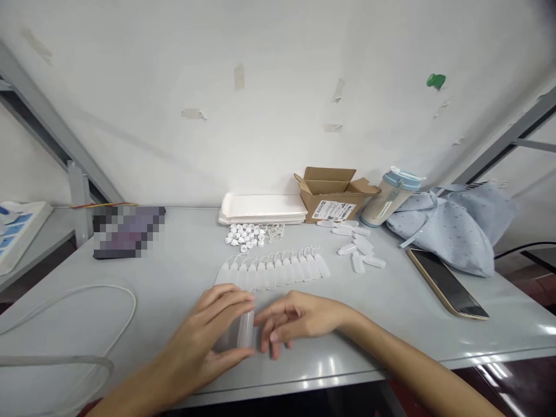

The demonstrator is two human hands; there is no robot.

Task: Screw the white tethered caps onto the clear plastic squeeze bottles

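My left hand (217, 330) grips a small translucent plastic bottle (245, 329) upright between thumb and fingertips, near the table's front edge. Just to the right, my right hand (295, 321) hovers with loosely bent fingers apart, its index finger close to the bottle; whether it touches, I cannot tell. I see nothing held in it. Behind both hands lies a row of similar bottles (278, 272) with white tops and string loops. Beyond the row are a pile of small white caps (245, 234) and a bunch of loose string loops (275, 231).
Loose translucent bottles (362, 246) lie right of the row. A stack of white trays (264, 208), an open cardboard box (332, 200) and a drinking cup (391, 197) stand along the wall. A phone (447, 284) and blue cloth bag (452, 226) are at right; a cable (130, 307) loops at left.
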